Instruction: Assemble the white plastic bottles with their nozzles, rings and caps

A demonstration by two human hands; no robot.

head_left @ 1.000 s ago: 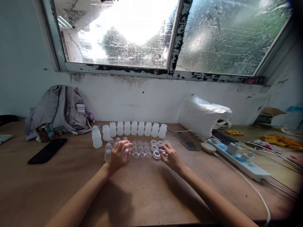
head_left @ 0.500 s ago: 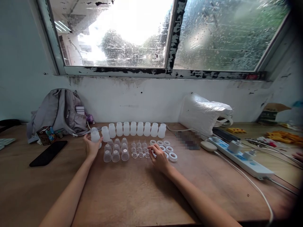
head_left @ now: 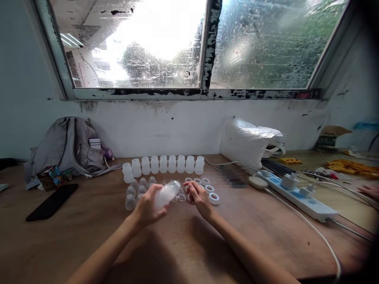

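My left hand (head_left: 149,207) is wrapped round a frosted baby bottle (head_left: 166,195). The bottle is tilted, its clearer end pointing up and right, and slightly blurred. My right hand (head_left: 199,196) hovers over the white bottle rings (head_left: 213,198), fingers bent together; whatever they pinch is hidden. Between the hands lie clear bottle nipples (head_left: 181,197), partly covered by the held bottle. Left of them stand rows of clear dome caps (head_left: 130,202), some behind my left hand. Behind everything runs a row of upright frosted bottles (head_left: 163,164).
A black phone (head_left: 52,202), a small box (head_left: 49,177) and a grey backpack (head_left: 69,150) are on the left. To the right are a white power strip (head_left: 299,197), a white puck (head_left: 258,182), cables and a silvery bag (head_left: 248,144). Another person's hand (head_left: 370,191) shows at the right edge.
My left hand has carried the bottle from the left end of the row to the middle and tilted it. My right hand stays near the rings and nipples. The view has shifted slightly.
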